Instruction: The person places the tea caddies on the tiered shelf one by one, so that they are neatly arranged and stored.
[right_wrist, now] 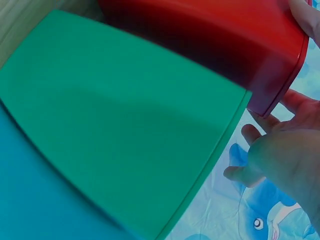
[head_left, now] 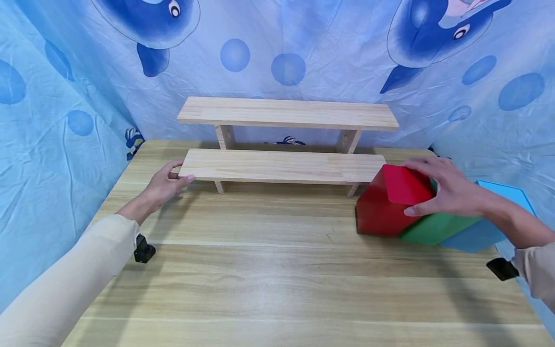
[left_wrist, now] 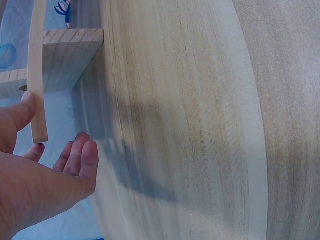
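Note:
A two-tier wooden shelf stands at the back of the table. My left hand is at the left end of its lower board, pinching it between thumb and forefinger; in the left wrist view the thumb lies on the board and the other fingers hang loosely curled below. On the right, my right hand grips a red bin, its thumb on the near side and the fingers across the far edge. The bin stands close to the lower board's right end. Beside it lean a green bin and a blue bin.
The wood-grain table stretches in front of the shelf. Blue sheeting printed with whales hangs behind and along both sides. The shelf's upper board sits higher and farther back. A black wrist device hangs below the left sleeve.

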`<action>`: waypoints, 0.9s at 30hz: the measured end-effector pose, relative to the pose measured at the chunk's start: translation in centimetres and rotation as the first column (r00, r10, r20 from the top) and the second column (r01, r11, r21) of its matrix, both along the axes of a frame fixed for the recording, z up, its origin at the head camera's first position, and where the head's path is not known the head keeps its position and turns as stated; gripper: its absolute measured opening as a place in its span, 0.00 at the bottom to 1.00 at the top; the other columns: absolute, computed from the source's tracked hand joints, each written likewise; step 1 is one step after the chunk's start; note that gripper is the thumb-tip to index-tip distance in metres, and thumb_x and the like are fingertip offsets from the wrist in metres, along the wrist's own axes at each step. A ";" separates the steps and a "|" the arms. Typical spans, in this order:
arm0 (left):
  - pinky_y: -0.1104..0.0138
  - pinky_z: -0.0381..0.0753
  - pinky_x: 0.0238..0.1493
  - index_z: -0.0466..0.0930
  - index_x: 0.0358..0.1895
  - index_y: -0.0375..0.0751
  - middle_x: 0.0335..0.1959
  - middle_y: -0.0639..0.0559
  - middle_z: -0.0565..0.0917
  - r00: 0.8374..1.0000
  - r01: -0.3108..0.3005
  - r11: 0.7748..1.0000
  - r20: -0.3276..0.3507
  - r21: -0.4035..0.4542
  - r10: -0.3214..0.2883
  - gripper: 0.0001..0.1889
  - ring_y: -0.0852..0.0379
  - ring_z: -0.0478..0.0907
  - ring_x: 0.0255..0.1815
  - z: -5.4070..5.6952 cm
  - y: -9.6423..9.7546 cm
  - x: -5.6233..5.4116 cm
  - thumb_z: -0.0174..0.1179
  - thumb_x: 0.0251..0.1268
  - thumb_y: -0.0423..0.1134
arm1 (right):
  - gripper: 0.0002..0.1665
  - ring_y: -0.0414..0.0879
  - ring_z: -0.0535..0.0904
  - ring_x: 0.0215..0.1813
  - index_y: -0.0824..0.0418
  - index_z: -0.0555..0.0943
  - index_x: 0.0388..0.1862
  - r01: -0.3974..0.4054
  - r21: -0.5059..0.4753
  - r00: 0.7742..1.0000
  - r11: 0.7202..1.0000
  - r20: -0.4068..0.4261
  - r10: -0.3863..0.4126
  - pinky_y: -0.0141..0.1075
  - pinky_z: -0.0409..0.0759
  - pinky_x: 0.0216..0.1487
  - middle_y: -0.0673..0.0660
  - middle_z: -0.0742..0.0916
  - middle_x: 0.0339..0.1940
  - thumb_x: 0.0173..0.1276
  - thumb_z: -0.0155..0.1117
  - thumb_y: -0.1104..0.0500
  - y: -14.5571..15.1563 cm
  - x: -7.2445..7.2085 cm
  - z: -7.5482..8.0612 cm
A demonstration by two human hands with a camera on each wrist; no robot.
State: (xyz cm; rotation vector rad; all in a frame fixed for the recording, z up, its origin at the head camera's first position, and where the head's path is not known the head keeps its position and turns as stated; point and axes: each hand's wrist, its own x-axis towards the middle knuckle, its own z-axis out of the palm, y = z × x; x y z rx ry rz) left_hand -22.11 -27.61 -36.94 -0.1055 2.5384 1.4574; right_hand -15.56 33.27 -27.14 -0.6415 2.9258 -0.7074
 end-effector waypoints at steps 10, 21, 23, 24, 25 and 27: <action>0.46 0.72 0.59 0.39 0.78 0.48 0.65 0.27 0.61 1.000 -0.004 1.000 0.005 -0.008 0.004 0.43 0.33 0.68 0.61 -0.2 -0.1 -0.2 0.55 0.69 0.54 | 0.59 0.55 0.60 0.61 0.56 0.64 0.71 -0.006 -0.107 0.997 0.994 0.072 0.014 0.33 0.81 0.30 0.60 0.67 0.65 0.38 0.84 0.59 -1.7 0.0 1.0; 0.46 0.71 0.60 0.39 0.78 0.49 0.64 0.28 0.61 1.000 -0.008 1.000 0.008 -0.014 0.008 0.43 0.34 0.67 0.61 -0.2 0.0 -0.2 0.55 0.69 0.54 | 0.58 0.59 0.59 0.63 0.55 0.64 0.70 0.011 -0.096 0.994 0.995 0.105 -0.001 0.35 0.81 0.30 0.61 0.67 0.64 0.39 0.84 0.56 -2.7 -0.2 1.7; 0.46 0.71 0.59 0.39 0.78 0.48 0.64 0.28 0.62 1.000 -0.009 1.000 0.007 -0.019 0.009 0.43 0.34 0.68 0.61 -0.1 0.1 -0.2 0.55 0.69 0.54 | 0.58 0.59 0.59 0.63 0.54 0.64 0.71 0.013 -0.101 0.994 0.995 0.111 -0.002 0.36 0.81 0.30 0.61 0.67 0.64 0.39 0.84 0.56 -2.8 -0.3 2.0; 0.46 0.71 0.59 0.39 0.78 0.48 0.64 0.28 0.62 1.000 -0.009 1.000 0.007 -0.022 0.010 0.43 0.34 0.68 0.61 -0.1 0.1 -0.1 0.55 0.69 0.54 | 0.59 0.59 0.59 0.63 0.53 0.63 0.71 0.018 -0.099 0.994 0.995 0.113 -0.006 0.37 0.81 0.30 0.60 0.67 0.64 0.40 0.84 0.56 -3.0 -0.4 2.1; 0.46 0.71 0.59 0.39 0.78 0.48 0.64 0.28 0.62 1.000 -0.009 1.000 0.007 -0.024 0.010 0.43 0.34 0.68 0.60 -0.1 0.1 -0.1 0.55 0.69 0.54 | 0.59 0.58 0.59 0.62 0.53 0.63 0.71 0.019 -0.094 0.994 0.995 0.110 -0.009 0.37 0.81 0.31 0.60 0.67 0.64 0.40 0.84 0.55 -3.1 -0.4 2.3; 0.46 0.71 0.59 0.39 0.78 0.48 0.64 0.28 0.62 1.000 -0.007 1.000 0.006 -0.023 0.007 0.44 0.34 0.68 0.60 -0.1 0.1 -0.1 0.55 0.69 0.55 | 0.59 0.58 0.59 0.62 0.52 0.63 0.72 0.015 -0.091 0.995 0.996 0.101 -0.006 0.37 0.81 0.31 0.60 0.68 0.64 0.40 0.84 0.55 -3.5 -0.6 2.6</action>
